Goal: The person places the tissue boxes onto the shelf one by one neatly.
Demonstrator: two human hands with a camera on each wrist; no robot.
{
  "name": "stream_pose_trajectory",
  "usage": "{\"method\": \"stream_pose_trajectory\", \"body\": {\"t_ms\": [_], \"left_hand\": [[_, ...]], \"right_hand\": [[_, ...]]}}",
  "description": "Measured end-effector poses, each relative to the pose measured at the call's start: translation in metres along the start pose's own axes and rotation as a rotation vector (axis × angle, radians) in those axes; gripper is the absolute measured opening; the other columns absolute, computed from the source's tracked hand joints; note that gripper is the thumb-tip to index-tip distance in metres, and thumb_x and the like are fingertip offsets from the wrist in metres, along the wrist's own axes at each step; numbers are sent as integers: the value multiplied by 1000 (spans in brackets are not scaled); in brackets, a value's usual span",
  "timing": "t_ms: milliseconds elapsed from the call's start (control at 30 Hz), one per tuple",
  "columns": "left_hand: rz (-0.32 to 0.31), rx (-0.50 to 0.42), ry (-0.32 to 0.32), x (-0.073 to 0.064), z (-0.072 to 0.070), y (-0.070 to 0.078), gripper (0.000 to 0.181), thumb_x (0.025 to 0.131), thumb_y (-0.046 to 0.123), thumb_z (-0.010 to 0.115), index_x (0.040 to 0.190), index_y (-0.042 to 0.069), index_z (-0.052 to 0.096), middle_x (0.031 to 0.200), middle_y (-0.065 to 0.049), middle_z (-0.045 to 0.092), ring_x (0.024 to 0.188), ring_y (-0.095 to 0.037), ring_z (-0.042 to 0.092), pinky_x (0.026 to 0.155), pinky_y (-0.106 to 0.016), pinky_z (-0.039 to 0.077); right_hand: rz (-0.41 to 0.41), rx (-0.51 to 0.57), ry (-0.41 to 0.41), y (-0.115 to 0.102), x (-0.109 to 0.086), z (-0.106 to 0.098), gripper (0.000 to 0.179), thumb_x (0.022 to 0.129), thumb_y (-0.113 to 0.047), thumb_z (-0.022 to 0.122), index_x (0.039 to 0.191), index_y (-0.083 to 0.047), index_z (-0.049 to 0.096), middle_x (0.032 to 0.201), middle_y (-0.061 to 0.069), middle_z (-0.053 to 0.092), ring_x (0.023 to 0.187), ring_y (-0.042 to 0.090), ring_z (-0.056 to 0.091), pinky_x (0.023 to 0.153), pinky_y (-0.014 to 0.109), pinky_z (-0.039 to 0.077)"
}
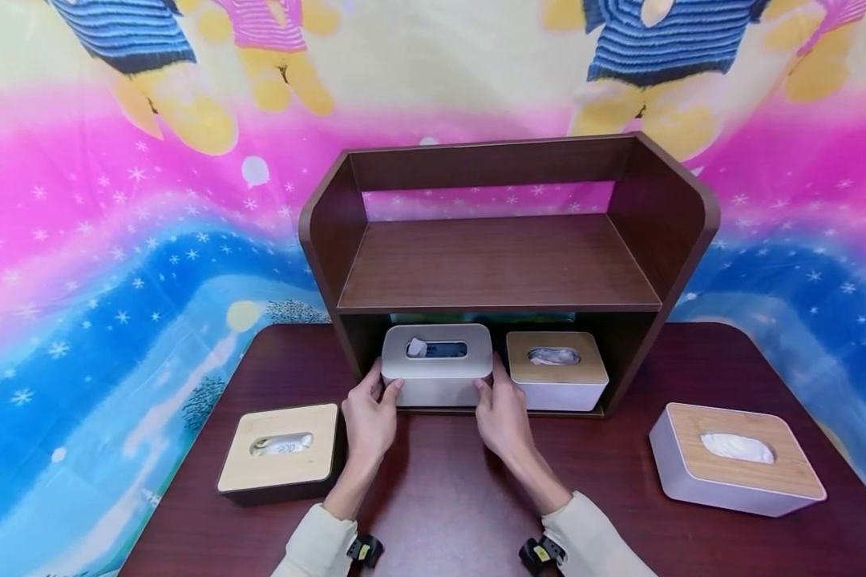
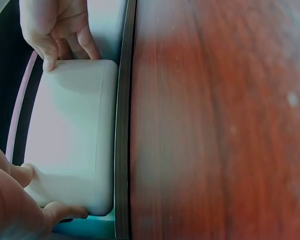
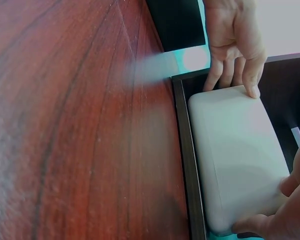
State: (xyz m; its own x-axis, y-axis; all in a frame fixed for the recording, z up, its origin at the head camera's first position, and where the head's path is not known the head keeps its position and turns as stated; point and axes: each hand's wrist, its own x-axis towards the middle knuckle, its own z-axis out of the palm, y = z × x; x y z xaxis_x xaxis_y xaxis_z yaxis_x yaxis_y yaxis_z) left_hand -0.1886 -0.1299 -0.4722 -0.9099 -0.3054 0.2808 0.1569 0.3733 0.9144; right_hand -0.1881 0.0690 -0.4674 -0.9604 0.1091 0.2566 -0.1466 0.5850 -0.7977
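Both hands grip a grey tissue box from its two ends, at the front of the lower compartment of a dark brown desk shelf. The left hand holds the left end, thumb on the front face and fingers round the side. At the opposite end the right hand has the same hold. Through the oval slot on top, something white and dark shows. Both wrist views show the pale box just inside the shelf's front edge. Right of it in the compartment sits a wood-topped white tissue box.
A black tissue box with a pale wood lid lies on the table left of the left forearm. Another white, wood-lidded tissue box lies at the right. Behind the shelf hangs a colourful printed cloth.
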Motion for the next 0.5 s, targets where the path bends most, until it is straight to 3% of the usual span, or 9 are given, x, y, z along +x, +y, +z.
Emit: {"method": "stream_pose_trajectory", "body": {"t_ms": [500], "left_hand": [[-28, 12, -44, 1, -4, 2, 59, 101, 8, 75, 155, 3, 55, 150, -22, 61, 134, -32, 64, 106, -49, 57]], "right_hand": [[-4, -5, 4, 1, -1, -1, 55, 109, -11, 59, 159, 7, 43, 147, 35, 61, 135, 50, 61, 112, 61, 51]]}}
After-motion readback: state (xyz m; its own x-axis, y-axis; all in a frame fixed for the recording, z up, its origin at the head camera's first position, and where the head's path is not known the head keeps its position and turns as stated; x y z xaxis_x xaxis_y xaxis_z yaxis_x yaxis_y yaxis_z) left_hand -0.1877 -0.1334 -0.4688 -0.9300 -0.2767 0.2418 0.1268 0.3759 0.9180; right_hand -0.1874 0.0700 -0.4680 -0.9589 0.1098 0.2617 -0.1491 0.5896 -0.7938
